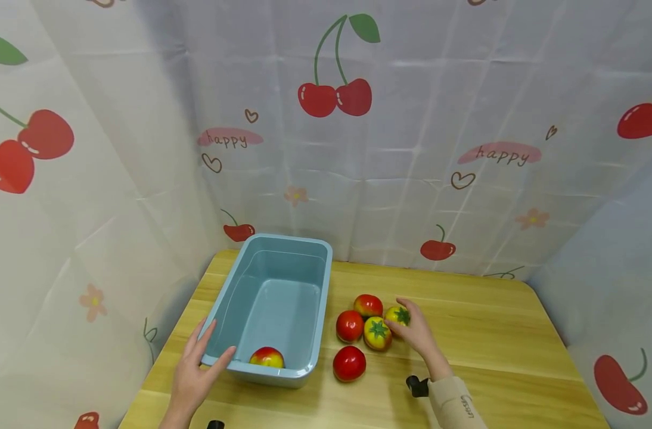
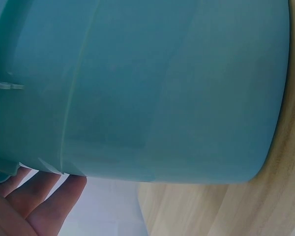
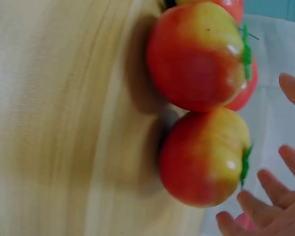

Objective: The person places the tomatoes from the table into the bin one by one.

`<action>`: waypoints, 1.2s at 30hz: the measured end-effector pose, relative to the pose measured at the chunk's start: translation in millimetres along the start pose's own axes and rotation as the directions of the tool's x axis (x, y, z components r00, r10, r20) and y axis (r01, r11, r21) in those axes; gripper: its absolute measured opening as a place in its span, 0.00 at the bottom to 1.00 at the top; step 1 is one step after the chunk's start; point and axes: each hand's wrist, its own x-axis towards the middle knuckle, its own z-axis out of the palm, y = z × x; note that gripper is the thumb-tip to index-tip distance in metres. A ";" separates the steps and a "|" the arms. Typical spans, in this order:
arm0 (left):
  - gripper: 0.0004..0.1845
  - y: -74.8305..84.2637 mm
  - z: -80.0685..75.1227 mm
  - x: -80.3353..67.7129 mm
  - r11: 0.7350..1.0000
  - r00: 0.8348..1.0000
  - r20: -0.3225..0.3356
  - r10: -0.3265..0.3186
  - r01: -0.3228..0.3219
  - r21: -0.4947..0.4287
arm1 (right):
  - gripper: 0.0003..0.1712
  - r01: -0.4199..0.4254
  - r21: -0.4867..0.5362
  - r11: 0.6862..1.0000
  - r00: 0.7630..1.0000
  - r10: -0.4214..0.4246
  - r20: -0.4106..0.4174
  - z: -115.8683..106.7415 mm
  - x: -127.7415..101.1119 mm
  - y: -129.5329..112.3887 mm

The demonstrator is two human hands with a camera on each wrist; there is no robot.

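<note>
A light blue plastic tub [image 1: 319, 298] stands on the wooden table [image 1: 492, 333], with one red-yellow tomato [image 1: 267, 357] in its near end. My left hand [image 1: 214, 344] rests on the tub's near left corner, fingers straight along the side wall and thumb on the front rim. In the left wrist view the tub wall [image 2: 162, 88] fills the frame above my fingers [image 2: 39, 201]. To the right of the tub lie several tomatoes. My right hand [image 1: 409, 322] reaches over the yellow-green one [image 1: 397, 314] with spread fingers [image 3: 265, 216], not closed round that tomato [image 3: 206, 157].
Other tomatoes lie at the tub's right: a red-yellow one [image 1: 368, 305], a red one [image 1: 350, 326], a yellow-green one [image 1: 377, 333] and a red one [image 1: 350, 363] nearest me. Cherry-print curtains [image 1: 358, 149] wall the table at the back and both sides.
</note>
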 end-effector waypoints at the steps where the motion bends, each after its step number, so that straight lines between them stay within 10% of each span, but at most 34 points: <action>1: 0.39 0.1 0.0 0.0 1.000 1.000 0.001 -0.001 0.001 0.000 | 0.39 -0.007 -0.005 1.000 1.000 0.007 -0.003 0.6 0.0 2.3; 36: 0.38 -0.3 1.3 -0.3 1.000 1.000 -0.010 0.011 -0.011 -0.015 | 0.41 -0.070 0.012 0.997 0.997 0.071 -0.033 10.4 -5.0 35.2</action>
